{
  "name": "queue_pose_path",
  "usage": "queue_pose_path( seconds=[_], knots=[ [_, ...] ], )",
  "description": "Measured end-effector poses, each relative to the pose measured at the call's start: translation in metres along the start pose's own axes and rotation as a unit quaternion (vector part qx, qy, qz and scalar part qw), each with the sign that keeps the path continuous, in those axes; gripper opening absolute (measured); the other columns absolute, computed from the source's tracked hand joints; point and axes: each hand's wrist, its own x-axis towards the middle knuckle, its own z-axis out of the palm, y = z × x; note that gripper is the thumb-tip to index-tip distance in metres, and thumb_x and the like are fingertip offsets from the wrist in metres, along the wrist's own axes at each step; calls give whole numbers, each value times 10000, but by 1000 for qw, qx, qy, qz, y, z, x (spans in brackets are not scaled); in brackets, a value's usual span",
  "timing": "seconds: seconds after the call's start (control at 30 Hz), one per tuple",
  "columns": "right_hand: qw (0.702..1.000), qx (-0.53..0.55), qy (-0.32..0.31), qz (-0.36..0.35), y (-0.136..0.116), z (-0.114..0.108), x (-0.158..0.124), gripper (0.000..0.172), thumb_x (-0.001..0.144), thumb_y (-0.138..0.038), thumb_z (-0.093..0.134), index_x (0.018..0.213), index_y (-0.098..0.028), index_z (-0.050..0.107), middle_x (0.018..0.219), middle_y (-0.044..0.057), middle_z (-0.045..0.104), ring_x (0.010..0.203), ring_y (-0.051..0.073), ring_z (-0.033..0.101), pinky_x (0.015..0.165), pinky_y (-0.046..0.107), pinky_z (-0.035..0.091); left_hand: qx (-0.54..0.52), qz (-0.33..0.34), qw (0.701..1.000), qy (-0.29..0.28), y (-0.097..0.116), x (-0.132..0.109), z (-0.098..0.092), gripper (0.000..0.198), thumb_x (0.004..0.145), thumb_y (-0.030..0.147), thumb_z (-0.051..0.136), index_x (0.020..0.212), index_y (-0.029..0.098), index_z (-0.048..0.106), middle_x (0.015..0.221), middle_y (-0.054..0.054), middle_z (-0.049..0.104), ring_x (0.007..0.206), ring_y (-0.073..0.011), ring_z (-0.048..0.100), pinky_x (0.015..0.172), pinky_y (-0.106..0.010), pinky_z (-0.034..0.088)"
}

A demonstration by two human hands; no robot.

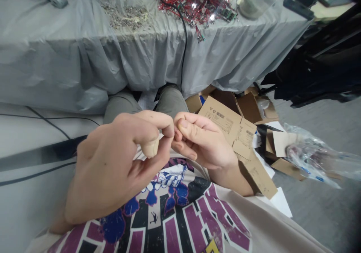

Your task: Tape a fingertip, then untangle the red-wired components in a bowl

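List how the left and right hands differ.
The left hand looks larger in the picture than the right hand. The left hand shows its back; the right hand shows its thumb side. The left hand has a beige covering on one finger; none shows on the right hand. Both have bent fingers.

A creased beige wrap (150, 148) covers one bent left finger (143, 137)

Glossy, creased plastic was seen in the sheet (158, 50), clear shiny plastic in the bag (316, 157), matt cardboard in the box (220, 112), matt cloth in the shirt (270, 217).
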Motion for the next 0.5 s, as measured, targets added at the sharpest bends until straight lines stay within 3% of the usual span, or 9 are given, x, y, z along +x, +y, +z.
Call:
queue_pose_path(
  seconds=[0.1,0.2,0.27,0.37,0.5],
  knots=[
    [992,-78,-20,-101,7,-3,0,193,1101,-293,602,960,-177,665,811,-31,585,526,42,454,518,185,386,-19,-47,998,23,5,-1,3,239,841,343,593,635,267,498,843,43,757,683,-154,714,523,-318,507],
    [959,-209,2,-192,11,-5,0,77,1077,-214,623,1056,-205,696,900,-14,620,603,66,535,576,207,459,-17,-54,998,34,7,-2,5,341,855,380,585,604,253,393,818,34,743,613,-129,669,464,-328,430],
    [912,-312,16,-265,10,-6,0,63,1045,-167,667,1071,-200,714,919,-2,658,700,93,608,662,228,523,-26,-56,997,53,6,-3,6,381,886,385,555,598,242,350,821,28,742,585,-111,638,435,-328,379],
    [810,-447,7,-379,7,-10,0,95,1027,-122,669,1078,-163,738,965,44,714,891,146,688,808,276,578,-43,-38,997,45,4,-4,4,421,922,325,568,600,225,316,905,30,763,677,-104,681,459,-291,408],
    [711,-564,6,-421,1,-14,-4,231,1057,-110,540,1149,-165,745,1046,72,726,858,154,683,769,300,583,-60,-14,998,24,3,-7,0,451,934,264,586,593,210,294,932,22,770,726,-109,718,455,-249,433]
  ],
)
